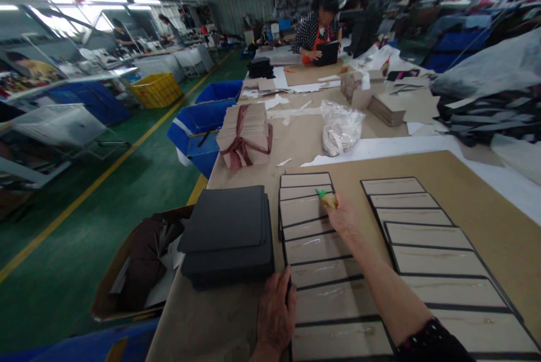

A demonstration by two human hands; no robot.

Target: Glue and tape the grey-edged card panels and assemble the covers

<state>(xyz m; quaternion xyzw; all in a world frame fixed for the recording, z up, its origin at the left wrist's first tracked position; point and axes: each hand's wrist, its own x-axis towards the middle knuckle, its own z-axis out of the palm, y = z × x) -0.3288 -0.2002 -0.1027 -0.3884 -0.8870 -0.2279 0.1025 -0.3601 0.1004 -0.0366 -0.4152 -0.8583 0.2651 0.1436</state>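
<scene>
Two overlapping rows of grey panels with black edges lie on a brown board. My right hand reaches over the left row, closed on a small brush with a green tip that touches one of the far panels. Wet streaks shine on several panels nearer me. My left hand lies flat with fingers spread at the left row's near left edge, beside a stack of black sheets. The right row is untouched by either hand.
A paper bundle tied with dark ribbon and a clear plastic bag lie farther up the table. Blue bins stand on the green floor at left, an open carton below the table's edge. A person in a red apron works at the far end.
</scene>
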